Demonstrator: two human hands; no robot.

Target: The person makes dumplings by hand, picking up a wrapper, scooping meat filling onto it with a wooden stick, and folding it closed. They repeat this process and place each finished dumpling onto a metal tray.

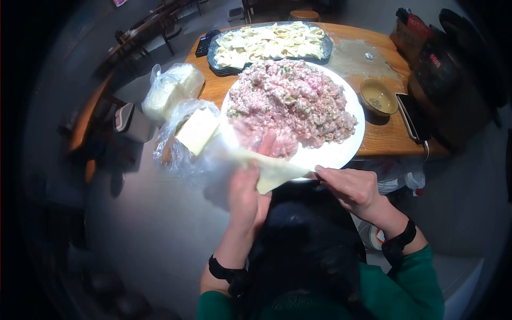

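Observation:
My left hand [246, 194] is closed on a pale, thin wonton wrapper [280, 169], its fingertips reaching past the sheet toward the meat. At the wrapper's right corner, my right hand [349, 188] pinches with thumb and fingers; a small dark tip shows there, too small to name. Just beyond both hands is a large white plate [349, 146] heaped with pink minced meat filling [293, 101] flecked with green. To the left, a stack of square wrappers [197, 131] lies in an opened plastic bag [170, 146]. The wrapper's left edge is blurred.
Folded wontons [272, 41] cover a dark tray [213, 60] at the table's back. Another bag of wrappers [173, 88] sits at the left edge. A small bowl of liquid [378, 97], a phone [413, 117] with a cable, and a dark appliance [434, 69] stand on the right.

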